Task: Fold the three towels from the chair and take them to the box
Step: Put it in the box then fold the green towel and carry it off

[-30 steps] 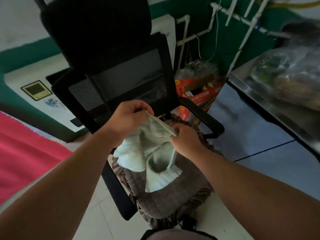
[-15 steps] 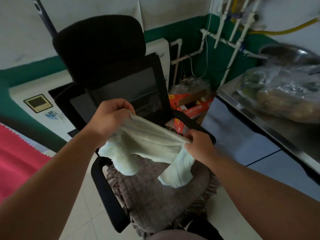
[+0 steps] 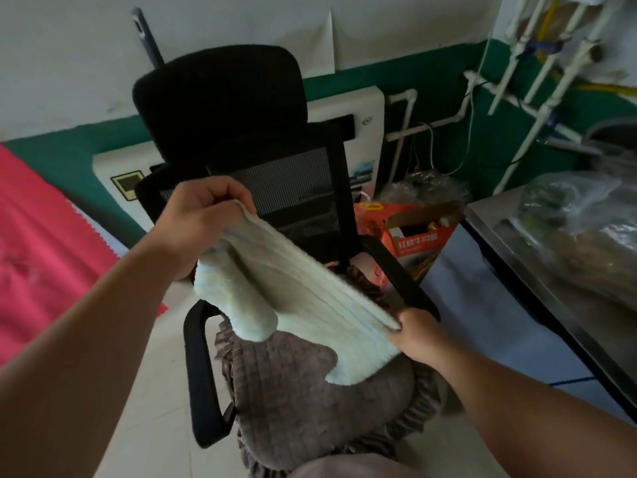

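You hold the pale towel [image 3: 303, 298] stretched above the chair [image 3: 310, 401] seat, so its edge runs taut for folding. Your left hand [image 3: 203, 215] pinches the upper corner in curled fingers; your right hand [image 3: 417, 334] grips the lower corner. Two loose ends hang toward the cushion. Free room lies over the seat, bounded by the armrests; the steel surface [image 3: 510, 236] stands close on the right.

Red cloth [image 3: 38, 243] at left, white appliance [image 3: 358, 132] behind, steel counter [image 3: 510, 243] at right.
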